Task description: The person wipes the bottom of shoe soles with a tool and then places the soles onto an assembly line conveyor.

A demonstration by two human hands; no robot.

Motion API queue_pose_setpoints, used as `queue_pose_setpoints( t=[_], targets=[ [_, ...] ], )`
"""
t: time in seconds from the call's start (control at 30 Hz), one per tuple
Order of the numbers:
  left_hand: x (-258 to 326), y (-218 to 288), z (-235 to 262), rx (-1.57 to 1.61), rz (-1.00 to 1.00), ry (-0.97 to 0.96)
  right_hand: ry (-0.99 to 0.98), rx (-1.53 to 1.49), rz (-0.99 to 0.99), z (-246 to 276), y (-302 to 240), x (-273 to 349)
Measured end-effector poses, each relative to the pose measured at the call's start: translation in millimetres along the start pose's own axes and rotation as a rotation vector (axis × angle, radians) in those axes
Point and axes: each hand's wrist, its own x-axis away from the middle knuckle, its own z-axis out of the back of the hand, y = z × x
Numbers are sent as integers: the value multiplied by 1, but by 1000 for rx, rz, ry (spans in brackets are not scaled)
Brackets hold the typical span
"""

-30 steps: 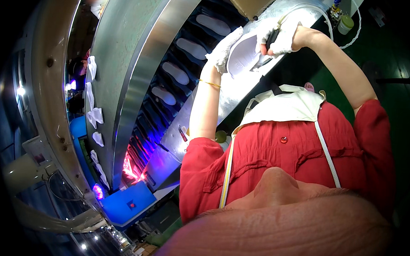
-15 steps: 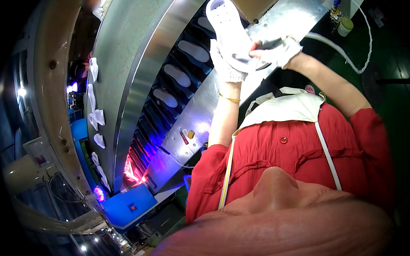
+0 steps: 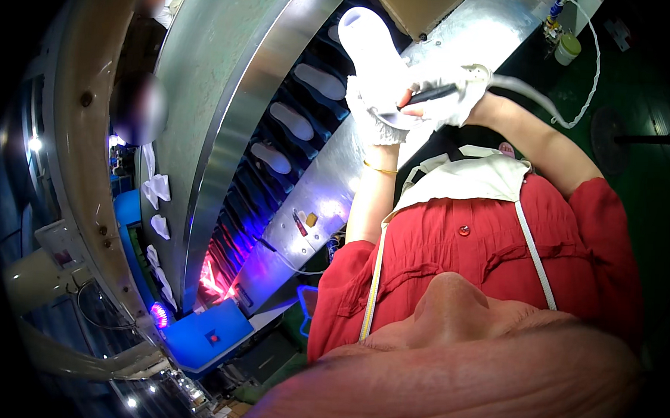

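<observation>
1. Head view, grip: the left hand (image 3: 375, 114), gloved in white, is closed around the lower end of a white shoe sole (image 3: 369, 50); the right hand (image 3: 452, 94), also gloved, is closed on a dark pen-like tool (image 3: 428, 98) with a pale hose (image 3: 556, 99) trailing from the wrist side
2. Head view, relation: the sole rises up and away from the left grip, long axis tilted toward the conveyor (image 3: 277, 162); its free end stands well above both hands. The tool tip points from the right grip toward the sole's held end, touching or just beside it; I cannot tell which. The left hand is the nearer, being in contact
3. Head view, surroundings: further soles lie in dark conveyor trays to the left of the grip; the steel bench (image 3: 328, 186) runs below it
4. Change against the earlier frames: the sole has been lifted higher and stands more upright; the right hand has closed in on it
</observation>
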Motion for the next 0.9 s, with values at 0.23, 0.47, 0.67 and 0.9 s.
queue_pose_setpoints(
  t=[0.23, 0.47, 0.67, 0.9],
  targets=[
    [16, -4, -38, -43, 131, 142, 148, 238, -305, 48, 4, -39],
    [16, -2, -32, -142, 125, 165, 263, 364, 84, 42, 35, -39],
    [13, 11, -32, -165, 68, 152, 55, 140, -53, 40, 13, -13],
    [10, 1, -39, -246, 49, 150, -8, 595, 387, 55, -6, -23]
  ],
)
